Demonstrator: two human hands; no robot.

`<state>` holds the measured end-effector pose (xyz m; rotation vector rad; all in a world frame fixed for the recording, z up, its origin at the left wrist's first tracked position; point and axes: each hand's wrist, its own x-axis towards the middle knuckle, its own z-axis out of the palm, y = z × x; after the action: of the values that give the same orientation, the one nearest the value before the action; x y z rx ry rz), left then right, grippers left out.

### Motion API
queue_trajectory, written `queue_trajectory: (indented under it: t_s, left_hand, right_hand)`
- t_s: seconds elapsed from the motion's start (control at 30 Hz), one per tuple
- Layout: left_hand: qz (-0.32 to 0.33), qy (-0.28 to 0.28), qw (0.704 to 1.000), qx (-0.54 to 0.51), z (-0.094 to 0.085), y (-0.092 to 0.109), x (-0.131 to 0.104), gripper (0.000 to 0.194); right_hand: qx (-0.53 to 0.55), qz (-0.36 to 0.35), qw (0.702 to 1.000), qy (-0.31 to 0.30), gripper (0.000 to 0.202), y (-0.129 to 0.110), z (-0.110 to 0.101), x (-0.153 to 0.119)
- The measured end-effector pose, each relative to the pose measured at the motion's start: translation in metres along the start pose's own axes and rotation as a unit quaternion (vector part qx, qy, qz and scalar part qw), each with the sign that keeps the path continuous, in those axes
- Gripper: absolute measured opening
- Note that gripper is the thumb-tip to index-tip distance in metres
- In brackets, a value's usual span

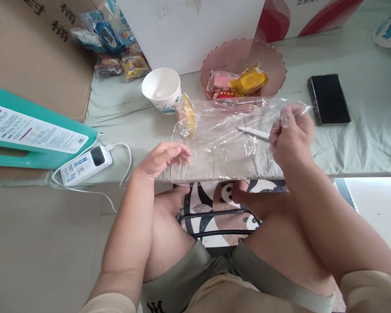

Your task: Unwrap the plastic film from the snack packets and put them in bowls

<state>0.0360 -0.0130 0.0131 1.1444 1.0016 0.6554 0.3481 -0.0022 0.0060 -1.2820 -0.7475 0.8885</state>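
Observation:
A clear plastic bag (221, 130) stretches across the front of the cloth-covered surface. My right hand (293, 132) is closed on the bag's right end. At its left edge is my left hand (163, 160), fingers loosely bent and apart; whether they touch the film I cannot tell. A slim white stick-like object (254, 132) shows by the bag, its right end hidden by my right hand. Near the bag's left end sits a yellow-wrapped snack (188, 116), beside a white paper cup (162, 89). I cannot tell whether that snack is inside the bag.
Behind the bag, a pink ribbed bowl (276, 69) holds several wrapped snacks. A black phone (329, 100) lies at right. On the left are a white power bank (86, 166) with a cable, a green container (42, 126), and a cardboard box (35, 56). Packaged snacks (135, 65) lie behind the cup.

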Motion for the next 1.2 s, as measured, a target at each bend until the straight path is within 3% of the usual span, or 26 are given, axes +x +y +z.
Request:
queue_trajectory:
  t_s: [0.13,0.23,0.3,0.4,0.53,0.63,0.73,0.9,1.03,1.2]
  left_hand:
    - [-0.026,0.063,0.996,-0.066,-0.002,0.000,0.009,0.055]
    - [-0.059,0.133,0.988,-0.043,0.005,0.003,0.015,0.039]
    - [-0.040,0.177,0.983,-0.031,0.009,0.006,0.016,0.030]
    - [0.047,0.229,0.971,-0.047,0.009,0.007,0.010,0.023]
    - [0.140,0.204,0.966,-0.069,-0.003,0.005,0.000,0.022]
    - [0.109,0.150,0.981,-0.053,-0.010,0.002,0.002,0.037]
    - [0.103,0.155,0.982,-0.031,-0.012,-0.001,0.010,0.043]
    - [0.168,0.250,0.953,0.029,-0.010,-0.007,0.017,0.039]
    - [0.191,0.303,0.932,0.064,-0.007,-0.006,0.013,0.048]
    - [0.243,0.400,0.873,0.140,0.001,0.003,0.000,0.039]
  right_hand:
    - [-0.027,0.041,0.995,-0.084,0.035,0.003,-0.003,-0.002]
    - [-0.040,0.058,0.991,-0.110,0.040,0.007,-0.004,-0.002]
    - [-0.045,0.077,0.989,-0.116,0.040,0.007,-0.004,-0.001]
    - [-0.052,0.065,0.990,-0.114,0.035,0.002,-0.004,-0.001]
    - [-0.018,-0.052,0.995,-0.084,0.027,-0.007,-0.007,-0.007]
    - [-0.027,-0.101,0.987,-0.121,0.024,-0.008,-0.010,-0.012]
    - [-0.081,-0.096,0.981,-0.151,0.021,-0.004,-0.011,-0.013]
    - [-0.078,-0.104,0.981,-0.146,0.017,-0.002,-0.014,-0.010]
    - [-0.064,-0.048,0.978,-0.193,0.029,-0.004,-0.015,-0.010]
    - [-0.146,-0.034,0.964,-0.221,0.022,-0.008,-0.009,-0.017]
